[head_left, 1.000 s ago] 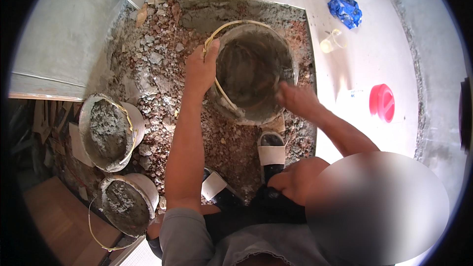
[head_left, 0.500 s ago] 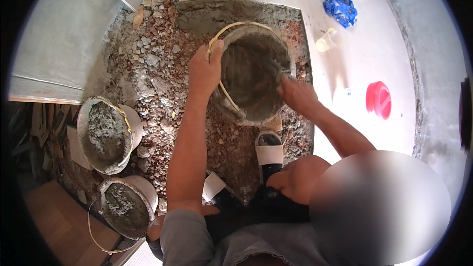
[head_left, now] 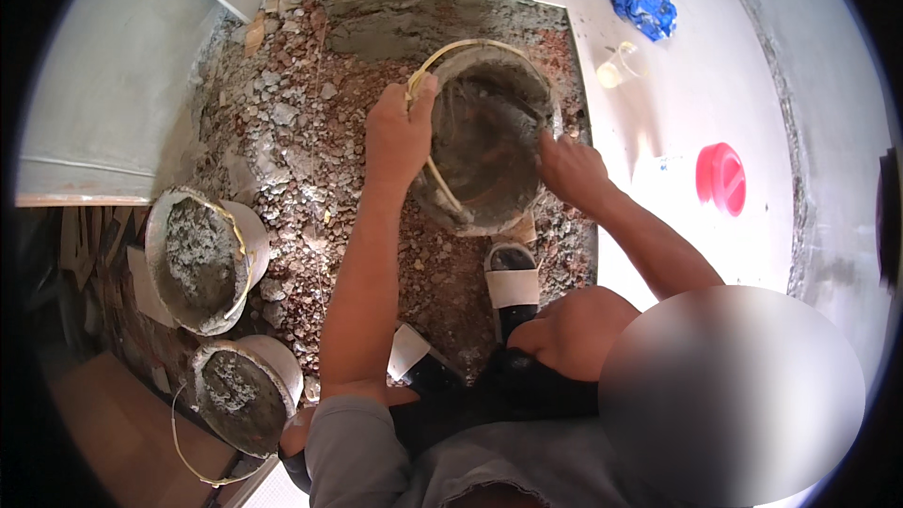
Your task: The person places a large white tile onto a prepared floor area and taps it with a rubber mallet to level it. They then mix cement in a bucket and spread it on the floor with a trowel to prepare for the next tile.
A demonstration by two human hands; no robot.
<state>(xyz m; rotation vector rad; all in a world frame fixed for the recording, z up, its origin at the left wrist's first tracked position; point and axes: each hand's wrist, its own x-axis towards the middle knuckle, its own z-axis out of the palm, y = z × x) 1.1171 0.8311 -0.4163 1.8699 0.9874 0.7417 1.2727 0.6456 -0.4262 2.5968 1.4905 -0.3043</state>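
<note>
Head view is showing a bucket [head_left: 484, 136] tilted over a bed of rubble [head_left: 301, 160], its mouth facing up toward the camera and its axis leaning away from the person. The left hand [head_left: 400, 136] is clamping the near-left rim together with the yellow wire handle [head_left: 435, 169], fingers wrapped over the edge. The right hand [head_left: 569, 169] is pressing on the right rim, fingers closed on the wall. Inside, grey mortar is coating the bucket wall. The rubble bed is bounded at the top by a strip of wet mortar [head_left: 414, 23] and on the right by a straight edge meeting a white floor [head_left: 677, 254], which is offering the widest open room. A grey panel [head_left: 103, 103] is closing off the left side. Two more buckets, a large one [head_left: 198, 259] and a small one [head_left: 240, 395], both holding grey mix, are standing well apart from the hands at lower left. On the white floor, a blue crumpled bag [head_left: 644, 5] is lying at upper right, a clear cup [head_left: 616, 66] is lying on its side below it, and a red round lid [head_left: 720, 179] is lying further right. A sandal [head_left: 511, 277] is resting on the rubble just below the tilted bucket.
</note>
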